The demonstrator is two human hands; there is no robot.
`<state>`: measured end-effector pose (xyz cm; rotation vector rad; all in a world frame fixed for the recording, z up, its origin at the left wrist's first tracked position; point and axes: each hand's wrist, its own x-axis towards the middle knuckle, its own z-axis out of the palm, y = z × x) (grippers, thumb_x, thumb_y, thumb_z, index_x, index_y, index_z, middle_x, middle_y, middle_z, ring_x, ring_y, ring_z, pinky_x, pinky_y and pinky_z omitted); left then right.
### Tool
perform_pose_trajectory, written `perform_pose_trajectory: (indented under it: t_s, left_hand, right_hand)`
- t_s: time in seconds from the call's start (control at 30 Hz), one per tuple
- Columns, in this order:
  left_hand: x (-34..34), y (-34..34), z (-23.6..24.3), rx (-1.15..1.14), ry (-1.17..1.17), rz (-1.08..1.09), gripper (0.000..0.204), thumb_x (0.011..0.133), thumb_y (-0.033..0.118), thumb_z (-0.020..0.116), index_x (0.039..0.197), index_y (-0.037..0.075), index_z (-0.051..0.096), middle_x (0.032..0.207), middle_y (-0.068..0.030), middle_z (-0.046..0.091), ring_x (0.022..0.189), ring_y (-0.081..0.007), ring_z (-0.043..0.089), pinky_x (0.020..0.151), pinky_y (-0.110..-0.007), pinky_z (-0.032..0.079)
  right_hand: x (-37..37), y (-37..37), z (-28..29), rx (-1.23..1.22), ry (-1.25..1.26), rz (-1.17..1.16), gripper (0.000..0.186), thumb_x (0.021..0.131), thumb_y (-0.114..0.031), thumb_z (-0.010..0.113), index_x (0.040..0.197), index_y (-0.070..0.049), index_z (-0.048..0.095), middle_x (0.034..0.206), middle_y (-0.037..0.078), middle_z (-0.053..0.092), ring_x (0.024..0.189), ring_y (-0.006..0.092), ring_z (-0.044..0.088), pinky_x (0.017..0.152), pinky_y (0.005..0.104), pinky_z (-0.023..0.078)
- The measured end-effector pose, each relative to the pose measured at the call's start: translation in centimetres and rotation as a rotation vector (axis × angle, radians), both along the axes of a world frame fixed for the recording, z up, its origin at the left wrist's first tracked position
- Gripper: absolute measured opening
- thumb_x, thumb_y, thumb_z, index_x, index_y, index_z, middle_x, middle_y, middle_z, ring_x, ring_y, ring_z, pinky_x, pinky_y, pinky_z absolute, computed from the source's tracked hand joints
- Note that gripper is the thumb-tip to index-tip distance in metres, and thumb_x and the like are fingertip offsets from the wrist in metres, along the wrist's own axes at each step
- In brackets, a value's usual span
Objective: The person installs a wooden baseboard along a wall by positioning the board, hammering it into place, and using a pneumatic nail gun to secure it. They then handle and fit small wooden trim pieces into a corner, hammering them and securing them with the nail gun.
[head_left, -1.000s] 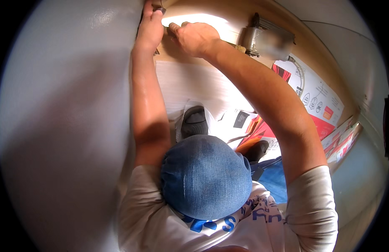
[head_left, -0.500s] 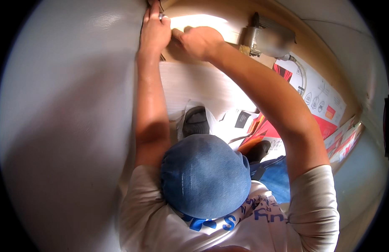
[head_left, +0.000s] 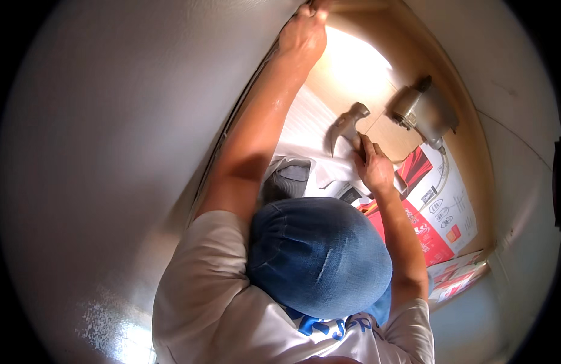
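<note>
My right hand [head_left: 377,170] is closed around the handle of a claw hammer [head_left: 348,126]. The metal head and curved claw show beyond my fingers, above the cardboard and white sheeting; most of the handle is hidden by my hand. My left hand [head_left: 304,33] reaches far forward to the seam where the pale wall [head_left: 147,91] meets the brown floor covering [head_left: 389,136]. Its fingers bend together at the top edge of the picture, and whatever they pinch there cannot be made out.
A metal air tool [head_left: 423,109] with a clear hose [head_left: 443,173] lies at the right. Below it is a red and white printed cardboard sheet [head_left: 456,206]. My bent knee [head_left: 320,255] in blue denim is in front of me, with a dark shoe [head_left: 286,182] beyond it.
My right hand has drawn back from beside my left hand and now shows the hammer, which was not visible before. The view has turned, and my left hand stays at the wall seam.
</note>
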<state>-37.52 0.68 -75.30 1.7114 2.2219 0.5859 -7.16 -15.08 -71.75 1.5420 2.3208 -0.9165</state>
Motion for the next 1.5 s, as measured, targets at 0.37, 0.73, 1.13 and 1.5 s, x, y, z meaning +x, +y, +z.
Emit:
perform_pose_trajectory:
  t_s: [0.37, 0.73, 1.13, 1.5]
  left_hand:
    - [-0.4, -0.3, -0.4, -0.225, 0.021, -0.001, 0.037, 0.098, 0.007, 0.053, 0.135, 0.011, 0.052, 0.122, -0.0246, 0.068, 0.098, -0.039, 0.074, 0.082, -0.045, 0.06]
    - [1.1, -3.0, 1.3, 0.058, -0.52, 0.077, 0.036, 0.098, 0.027, 0.058, 0.128, 0.006, 0.065, 0.113, -0.0244, 0.071, 0.111, -0.0422, 0.066, 0.094, -0.049, 0.054]
    - [1.9, 1.0, -3.6, 0.176, -0.644, 0.224, 0.053, 0.091, 0.013, 0.062, 0.141, -0.003, 0.052, 0.148, -0.0257, 0.051, 0.138, -0.0409, 0.048, 0.114, -0.049, 0.043]
    - [0.7, 1.7, -1.3, -0.15, -0.678, 0.254, 0.053, 0.092, 0.015, 0.061, 0.142, 0.002, 0.053, 0.14, -0.0244, 0.058, 0.136, -0.0405, 0.049, 0.111, -0.049, 0.043]
  right_hand:
    - [1.5, -0.5, -3.0, -0.06, 0.023, -0.081, 0.053, 0.096, -0.034, 0.067, 0.142, -0.018, 0.046, 0.13, 0.015, 0.067, 0.103, 0.0405, 0.07, 0.086, 0.0503, 0.058]
    - [1.3, -0.2, -2.9, -0.09, 0.04, -0.082, 0.054, 0.095, -0.032, 0.067, 0.143, -0.018, 0.047, 0.129, 0.016, 0.067, 0.106, 0.0411, 0.069, 0.087, 0.0499, 0.057]
    - [1.1, -0.2, -2.7, -0.052, 0.054, -0.058, 0.053, 0.095, -0.031, 0.066, 0.143, -0.017, 0.047, 0.128, 0.016, 0.068, 0.104, 0.041, 0.069, 0.086, 0.0502, 0.058]
    - [1.3, -0.3, -2.9, -0.052, 0.034, -0.072, 0.054, 0.095, -0.031, 0.067, 0.143, -0.016, 0.047, 0.127, 0.017, 0.068, 0.104, 0.0417, 0.069, 0.087, 0.0498, 0.057]
